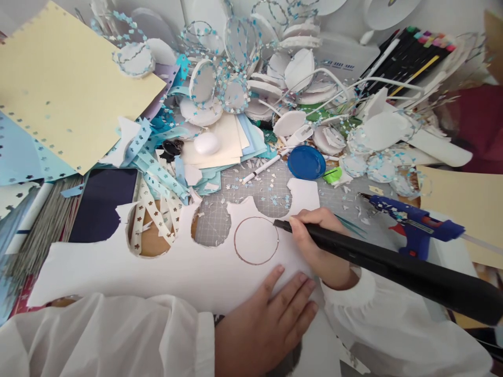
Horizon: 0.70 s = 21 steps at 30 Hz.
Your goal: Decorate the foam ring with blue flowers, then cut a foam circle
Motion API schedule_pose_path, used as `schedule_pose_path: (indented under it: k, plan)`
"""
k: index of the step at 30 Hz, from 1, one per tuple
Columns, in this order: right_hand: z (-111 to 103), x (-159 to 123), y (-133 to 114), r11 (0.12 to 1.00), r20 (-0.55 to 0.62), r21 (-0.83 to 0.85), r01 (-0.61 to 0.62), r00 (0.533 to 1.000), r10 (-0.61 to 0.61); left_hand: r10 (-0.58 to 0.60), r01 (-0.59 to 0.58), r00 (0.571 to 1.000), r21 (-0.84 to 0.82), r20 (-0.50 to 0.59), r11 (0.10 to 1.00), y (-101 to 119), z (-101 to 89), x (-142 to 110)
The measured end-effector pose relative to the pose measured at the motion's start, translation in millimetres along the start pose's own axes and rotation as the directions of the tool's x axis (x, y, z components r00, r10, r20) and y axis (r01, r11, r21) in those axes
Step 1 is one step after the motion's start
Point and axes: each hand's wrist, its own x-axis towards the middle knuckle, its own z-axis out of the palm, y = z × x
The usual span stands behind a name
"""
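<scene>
A sheet of white foam board (165, 277) lies in front of me, with rounded bites cut from its far edge. Near that edge a thin brownish circle outline (256, 264) marks its surface. My right hand (320, 241) is closed around a long black pen-like tool (377, 262) near its tip; what kind of tool it is, I cannot tell. Its tip meets the board at or very near the circle's upper right side. Palm down, my left hand (271, 319) rests on the board just below the circle, fingers spread and holding nothing.
A blue glue gun (420, 220) lies at the right. White foam discs (301, 70) and star garlands (236, 91) crowd the back. Beyond the board are a blue lid (306, 162) and a grey cutting mat (212, 220) with scraps. A dark phone (100, 204) is at the left.
</scene>
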Motion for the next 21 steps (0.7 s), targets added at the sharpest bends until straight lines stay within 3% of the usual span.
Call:
schedule_pose_path:
  k: [8, 21]
  plan:
    - [-1.1, -0.7, 2.8, 0.999, -0.063, 0.010, 0.041, 0.997, -0.040, 0.004, -0.004, 1.000, 0.007, -0.004, 1.000, 0.1, -1.3, 1.6]
    - [0.0, -2.9, 2.5, 0.996, 0.065, -0.084, 0.035, 0.997, -0.029, -0.001, 0.001, 1.000, -0.008, 0.012, 1.000, -0.5, -3.4, 1.0]
